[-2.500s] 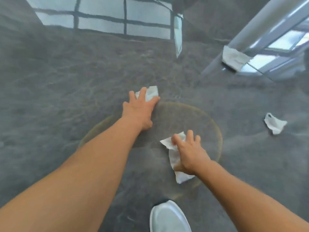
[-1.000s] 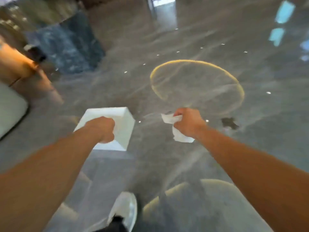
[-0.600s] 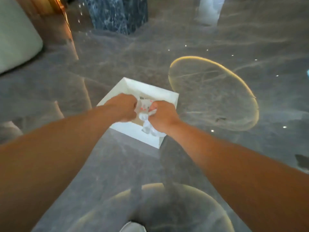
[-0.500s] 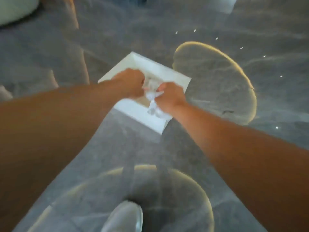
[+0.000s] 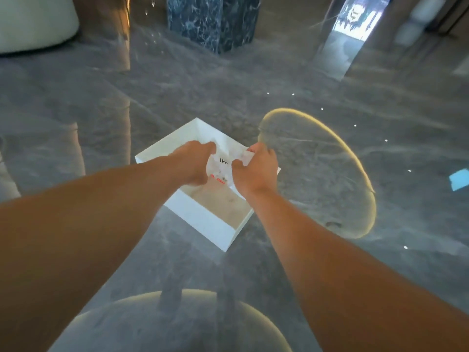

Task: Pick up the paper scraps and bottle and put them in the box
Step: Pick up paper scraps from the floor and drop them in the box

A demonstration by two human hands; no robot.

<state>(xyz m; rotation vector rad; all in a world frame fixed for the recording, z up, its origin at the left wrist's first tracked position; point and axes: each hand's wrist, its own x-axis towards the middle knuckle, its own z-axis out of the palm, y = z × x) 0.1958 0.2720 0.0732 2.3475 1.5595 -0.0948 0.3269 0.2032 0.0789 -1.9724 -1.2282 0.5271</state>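
A white open-topped box [image 5: 203,222] stands on the glossy grey floor, its beige bottom partly showing. My left hand [image 5: 194,163] and my right hand [image 5: 256,171] hang side by side just over its opening. Crumpled white paper scraps [image 5: 223,165] with black and red print sit bunched between the two hands, above the inside of the box. Each hand has its fingers curled on the paper; a white corner sticks out at my right fingertips. No bottle is in view.
A dark blue marble pillar [image 5: 213,21] rises at the back centre. At the top left is a white padded seat [image 5: 33,21]. Glowing ring reflections [image 5: 355,158] lie on the floor right of the box and near my feet.
I carried a scrap in each hand from the floor to the box. Since half a second ago both hands have stayed over the opening, now spread slightly apart with the paper showing between them.
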